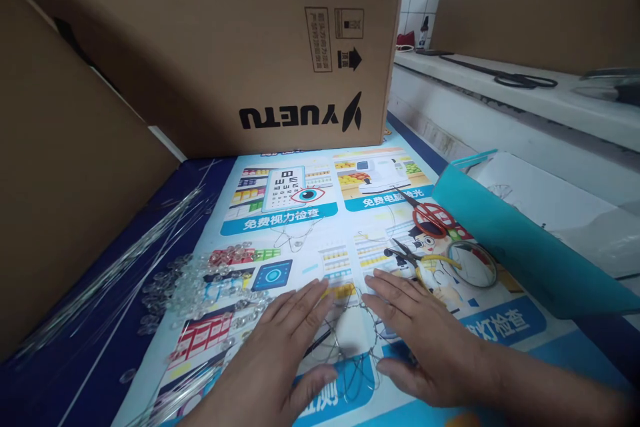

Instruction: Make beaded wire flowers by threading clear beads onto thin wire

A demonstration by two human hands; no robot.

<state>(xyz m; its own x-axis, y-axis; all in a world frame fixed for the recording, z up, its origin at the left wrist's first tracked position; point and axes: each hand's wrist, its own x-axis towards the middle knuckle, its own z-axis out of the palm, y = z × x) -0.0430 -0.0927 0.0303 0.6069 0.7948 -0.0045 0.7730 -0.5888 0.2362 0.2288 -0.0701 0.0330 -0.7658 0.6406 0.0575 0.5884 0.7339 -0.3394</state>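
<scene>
A loose tangle of thin bent wire (356,353) lies on the printed sheet (320,247) between my two hands. My left hand (295,330) is palm down beside it, fingers stretched and thumb apart. On the other side, my right hand (425,330) is also open, its fingers extended and its fingertips at the wire's edge. Neither hand grips anything. A heap of clear beads (193,280) spreads to the left of my left hand. Farther up the sheet is a smaller bent wire piece (296,235).
Straight wires (135,243) lie at left. Orange-handled scissors (431,219), a yellow-handled cutting tool (420,259) and a round clear object (473,264) sit at right. Beyond are a teal box (520,247) and black scissors (525,80) on a ledge. A cardboard box (225,33) blocks the back.
</scene>
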